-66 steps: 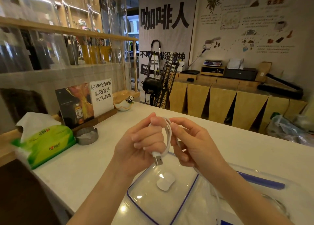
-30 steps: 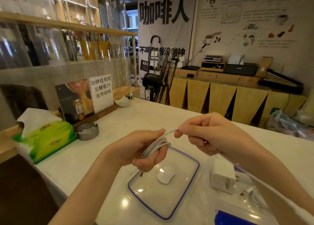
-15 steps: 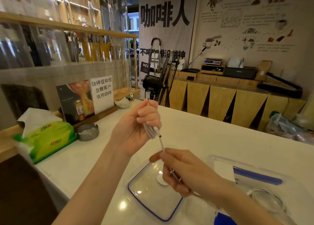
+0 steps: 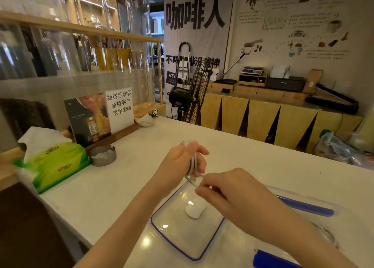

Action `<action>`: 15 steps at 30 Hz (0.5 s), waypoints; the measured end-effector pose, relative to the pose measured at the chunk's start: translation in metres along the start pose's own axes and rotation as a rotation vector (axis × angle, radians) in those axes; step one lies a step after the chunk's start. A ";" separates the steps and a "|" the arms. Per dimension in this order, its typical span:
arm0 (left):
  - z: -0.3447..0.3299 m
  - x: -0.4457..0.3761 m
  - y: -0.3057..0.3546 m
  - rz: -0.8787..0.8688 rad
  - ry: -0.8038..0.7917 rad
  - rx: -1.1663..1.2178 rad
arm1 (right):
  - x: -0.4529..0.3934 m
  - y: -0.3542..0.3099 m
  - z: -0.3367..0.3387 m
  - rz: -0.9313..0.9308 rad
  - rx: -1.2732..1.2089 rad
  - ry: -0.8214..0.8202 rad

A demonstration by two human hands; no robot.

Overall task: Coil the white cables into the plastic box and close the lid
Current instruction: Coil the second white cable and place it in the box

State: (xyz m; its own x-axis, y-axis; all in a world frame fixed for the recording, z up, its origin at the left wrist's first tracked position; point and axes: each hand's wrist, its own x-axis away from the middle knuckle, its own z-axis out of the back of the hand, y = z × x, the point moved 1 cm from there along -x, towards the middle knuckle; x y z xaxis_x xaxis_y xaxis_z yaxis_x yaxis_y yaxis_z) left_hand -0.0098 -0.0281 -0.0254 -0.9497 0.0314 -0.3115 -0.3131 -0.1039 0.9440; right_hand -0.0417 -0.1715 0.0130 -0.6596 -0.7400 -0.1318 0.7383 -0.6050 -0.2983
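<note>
Between our two hands, just above the near counter, we are winding a white cable (image 4: pixel 192 162): the fingers (image 4: pixel 199 156) of our left hand (image 4: pixel 178 166) are curling shut around a bundle of loops, and the fingertips (image 4: pixel 200 190) of our right hand (image 4: pixel 232 197) are pinching the loose tail at about five o'clock from that bundle, where a short strand and what looks like a metal plug are hanging. Moving outward, the clear lid (image 4: pixel 172 241) with its blue rim is lying flat on the counter directly below our hands, at six o'clock, with a small white piece on it that we cannot identify. The plastic box (image 4: pixel 344 217) is sitting at about four o'clock from the hands, open, its blue latch showing along the far rim; through its wall we can make out a faint coil that may be another cable, though it is too blurred to be sure. We are judging the task as partway done: this cable is nearly coiled but not yet in the box, and the lid is still off. Farther out, at nine o'clock, a green tissue pack (image 4: pixel 52 162) and a metal ashtray (image 4: pixel 102 155) are resting well apart from the work.
</note>
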 end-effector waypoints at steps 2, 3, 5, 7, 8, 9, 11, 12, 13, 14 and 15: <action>-0.009 0.005 -0.001 0.011 -0.042 -0.118 | -0.001 0.002 0.009 0.043 0.156 0.012; -0.013 0.008 -0.001 0.023 -0.083 -0.153 | -0.001 0.005 0.013 0.068 0.210 0.032; -0.018 0.014 0.000 0.050 -0.183 -0.163 | -0.004 0.013 0.018 0.104 0.275 0.070; -0.020 0.016 0.005 0.122 -0.264 -0.073 | -0.007 0.020 0.019 0.100 0.258 0.109; -0.020 0.016 0.007 0.180 -0.295 -0.006 | -0.008 0.021 0.019 0.081 0.217 0.131; -0.019 0.016 0.009 0.239 -0.329 0.066 | -0.008 0.021 0.018 0.059 0.165 0.153; -0.018 0.015 0.011 0.300 -0.420 0.208 | -0.009 0.023 0.015 0.035 0.063 0.209; -0.017 0.015 0.011 0.307 -0.465 0.268 | -0.010 0.025 0.013 0.033 0.029 0.232; -0.017 0.015 0.011 0.312 -0.502 0.316 | -0.010 0.028 0.011 0.039 0.004 0.252; -0.016 0.014 0.012 0.312 -0.530 0.349 | -0.010 0.030 0.009 0.051 -0.023 0.273; -0.016 0.013 0.013 0.309 -0.545 0.365 | -0.010 0.031 0.008 0.065 -0.048 0.288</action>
State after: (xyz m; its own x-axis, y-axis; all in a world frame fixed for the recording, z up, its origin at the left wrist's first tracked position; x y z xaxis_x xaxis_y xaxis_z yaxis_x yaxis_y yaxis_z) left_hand -0.0265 -0.0453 -0.0190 -0.8315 0.5553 -0.0159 0.0795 0.1473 0.9859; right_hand -0.0108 -0.1848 0.0122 -0.6290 -0.6589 -0.4125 0.7774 -0.5395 -0.3235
